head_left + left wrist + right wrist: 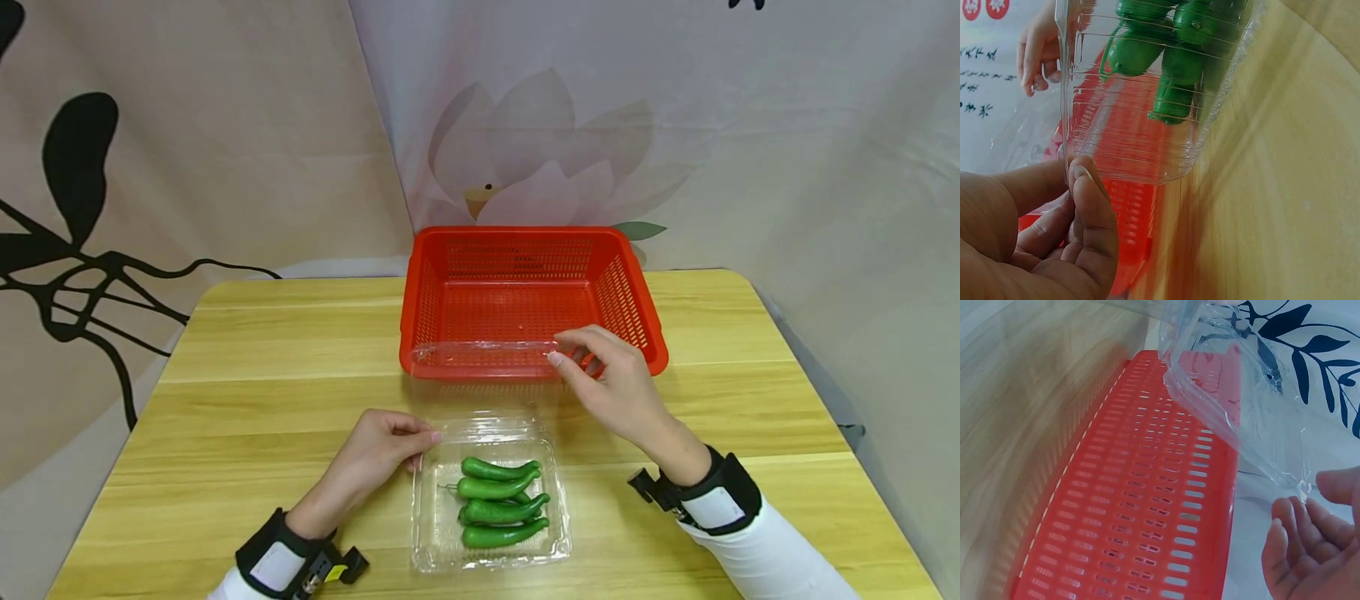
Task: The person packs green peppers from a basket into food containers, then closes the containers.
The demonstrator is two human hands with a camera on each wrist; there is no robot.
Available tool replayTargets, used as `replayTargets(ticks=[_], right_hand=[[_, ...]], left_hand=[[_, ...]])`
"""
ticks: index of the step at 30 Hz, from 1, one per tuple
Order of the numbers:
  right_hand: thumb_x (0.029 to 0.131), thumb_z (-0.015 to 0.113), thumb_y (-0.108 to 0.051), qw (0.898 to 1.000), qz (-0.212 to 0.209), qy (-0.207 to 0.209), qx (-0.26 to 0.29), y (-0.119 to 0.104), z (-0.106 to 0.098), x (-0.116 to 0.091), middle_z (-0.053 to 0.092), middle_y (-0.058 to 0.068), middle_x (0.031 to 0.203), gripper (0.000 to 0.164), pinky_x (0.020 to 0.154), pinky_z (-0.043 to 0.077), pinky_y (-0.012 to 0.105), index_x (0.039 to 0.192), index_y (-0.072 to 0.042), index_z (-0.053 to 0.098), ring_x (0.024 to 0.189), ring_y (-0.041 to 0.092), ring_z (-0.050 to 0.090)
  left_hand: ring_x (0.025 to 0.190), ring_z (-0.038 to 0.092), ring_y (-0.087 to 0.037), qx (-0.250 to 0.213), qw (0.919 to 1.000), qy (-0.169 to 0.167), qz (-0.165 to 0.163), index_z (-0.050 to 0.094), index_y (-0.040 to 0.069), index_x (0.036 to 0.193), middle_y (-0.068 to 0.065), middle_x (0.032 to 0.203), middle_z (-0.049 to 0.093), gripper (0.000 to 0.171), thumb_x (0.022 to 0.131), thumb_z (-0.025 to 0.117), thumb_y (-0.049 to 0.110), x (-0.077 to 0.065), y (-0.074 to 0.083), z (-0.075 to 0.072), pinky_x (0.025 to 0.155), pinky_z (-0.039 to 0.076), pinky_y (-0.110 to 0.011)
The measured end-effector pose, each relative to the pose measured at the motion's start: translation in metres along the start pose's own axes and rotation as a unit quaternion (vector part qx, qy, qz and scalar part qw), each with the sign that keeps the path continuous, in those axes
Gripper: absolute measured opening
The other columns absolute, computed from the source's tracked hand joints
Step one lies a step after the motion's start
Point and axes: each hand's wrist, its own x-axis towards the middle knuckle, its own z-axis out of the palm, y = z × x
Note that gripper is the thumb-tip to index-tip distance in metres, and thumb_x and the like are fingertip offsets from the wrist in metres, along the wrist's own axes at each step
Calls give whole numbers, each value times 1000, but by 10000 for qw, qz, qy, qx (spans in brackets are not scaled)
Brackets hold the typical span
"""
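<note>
A clear plastic clamshell box (pixel 427 542) lies on the table with several green chili peppers (pixel 498 512) in its base. Its hinged lid (pixel 480 360) is raised at the far side, in front of the red basket. My left hand (pixel 382 450) pinches the box's rim near its far left corner; in the left wrist view, the thumb and a finger meet on that edge. At the lid's upper right corner is my right hand (pixel 611 379). Its thumb and bent fingers are beside the corner, and the right wrist view shows a gap between them.
A red plastic basket (pixel 652 333) with slotted walls stands at the back of the wooden table (pixel 262 400), just beyond the box. Behind the table hangs a pale printed cloth (pixel 750 167). Both wrists wear black straps.
</note>
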Motion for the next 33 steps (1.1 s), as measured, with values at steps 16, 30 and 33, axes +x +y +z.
replayTargets(ticks=[16,30,33], right_hand=[[91,80,0,9996,133,-195,-156,0,-8,-2,70,-5,89,16,63,49,19,106,-5,78,71,9,57],[87,80,8,9993,-288,-228,-81,-8,-18,-15,72,-4,94,22,65,49,15,103,-6,77,73,8,58],[85,81,10,9990,-361,-248,-73,-10,-21,-18,72,-4,94,25,66,48,14,103,-7,76,74,8,57]], left_hand=[[67,64,-16,-374,9987,-271,229,73,-14,108,-19,87,72,22,95,76,3,4,1,0,62,58,-27],[71,67,-16,-507,9970,-465,351,68,-20,115,-19,87,73,26,97,71,-1,2,3,0,68,61,-30],[72,67,-16,-509,9971,-444,358,68,-20,115,-21,89,73,26,96,71,-2,3,2,1,69,61,-30]])
